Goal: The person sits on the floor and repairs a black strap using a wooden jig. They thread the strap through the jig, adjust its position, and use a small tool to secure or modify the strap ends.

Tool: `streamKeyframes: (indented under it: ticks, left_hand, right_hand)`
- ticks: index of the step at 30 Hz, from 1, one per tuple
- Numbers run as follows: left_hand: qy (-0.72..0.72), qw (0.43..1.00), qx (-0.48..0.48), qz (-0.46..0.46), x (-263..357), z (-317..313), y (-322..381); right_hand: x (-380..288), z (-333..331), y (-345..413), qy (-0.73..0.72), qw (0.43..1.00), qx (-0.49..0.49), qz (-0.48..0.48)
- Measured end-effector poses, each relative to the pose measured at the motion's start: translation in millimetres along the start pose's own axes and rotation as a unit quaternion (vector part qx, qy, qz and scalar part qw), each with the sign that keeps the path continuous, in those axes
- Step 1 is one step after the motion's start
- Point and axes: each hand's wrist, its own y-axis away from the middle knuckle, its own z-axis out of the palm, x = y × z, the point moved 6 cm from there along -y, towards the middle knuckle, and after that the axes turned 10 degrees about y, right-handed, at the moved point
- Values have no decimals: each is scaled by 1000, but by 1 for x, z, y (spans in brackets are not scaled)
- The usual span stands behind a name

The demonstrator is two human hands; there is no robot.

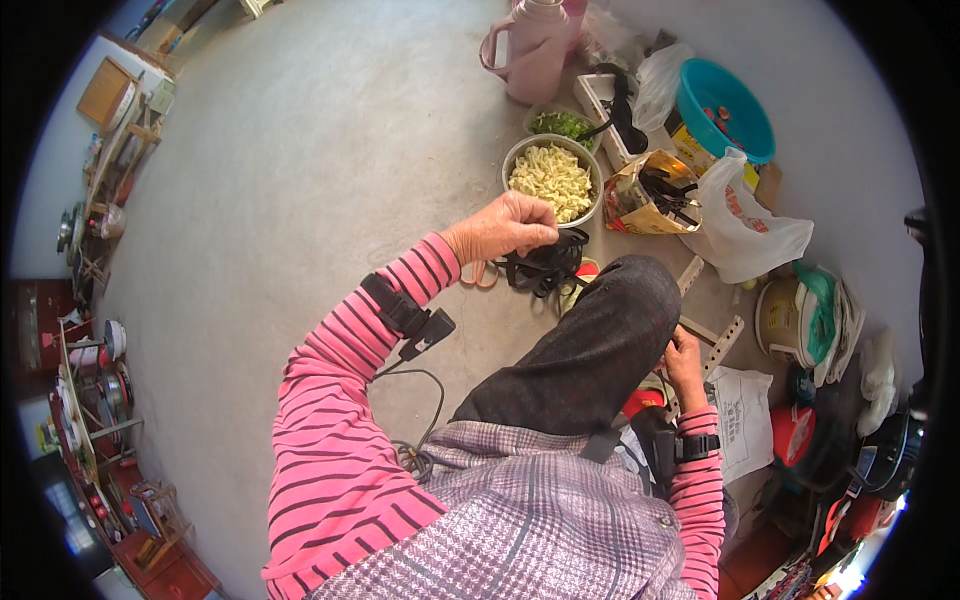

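My left hand (514, 225) hovers with curled fingers in front of a round metal bowl (507, 180). Pale yellow cut pieces (551, 184), perhaps pasta or vegetable, heap up in that bowl. Just beneath the hand lies a tangle of black straps or strips (544, 262) on the floor. Whether the fingers pinch one of them is hard to see. Beside the tangle are the orange loop handles (480, 276) of what look like scissors. My right hand (684, 360) is low beyond my bent knee (637, 292); its fingertips are partly hidden, and what it holds cannot be made out.
Behind the bowl stand a container of chopped greens (559, 127) and a pink thermos jug (536, 60). To the right are an open bag with black pieces (652, 199), a white plastic bag (750, 225), a turquoise basin (727, 112) and a bucket (780, 319). A cable (435, 405) runs by my lap.
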Motion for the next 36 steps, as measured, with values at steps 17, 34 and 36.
streamKeyframes:
  ticks: [17, 34, 36]
  left_hand:
    - [22, 964, 141, -223, -242, -52, 63]
    - [-492, 851, 169, -75, -260, -61, -52]
    - [-490, 858, 139, -62, -249, -42, -76]
  right_hand:
    - [-172, -33, 35, 152, 925, 196, -287]
    - [-205, 10, 12, 170, 887, 82, -421]
    - [-203, 12, 8, 158, 887, 74, -427]
